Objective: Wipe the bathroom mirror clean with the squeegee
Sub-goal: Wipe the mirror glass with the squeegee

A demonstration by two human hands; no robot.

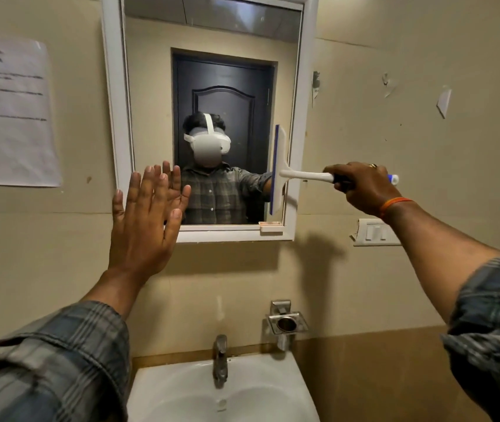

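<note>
The white-framed mirror [151, 86] hangs on the beige wall above the sink. My right hand [361, 185] grips the blue-ended handle of a white squeegee [280, 172]. Its blue-edged blade stands vertical against the glass at the mirror's right edge, in the lower half. My left hand [148, 217] is flat and open, fingers spread, pressed on the mirror's lower left corner and frame. The glass reflects a person in a plaid shirt and a dark door.
A white sink [285, 397] with a metal tap [220, 360] sits below. A metal holder [286, 322] is fixed to the wall at right of the tap. A switch plate [375, 233] lies under my right wrist. A paper notice [8, 114] hangs left of the mirror.
</note>
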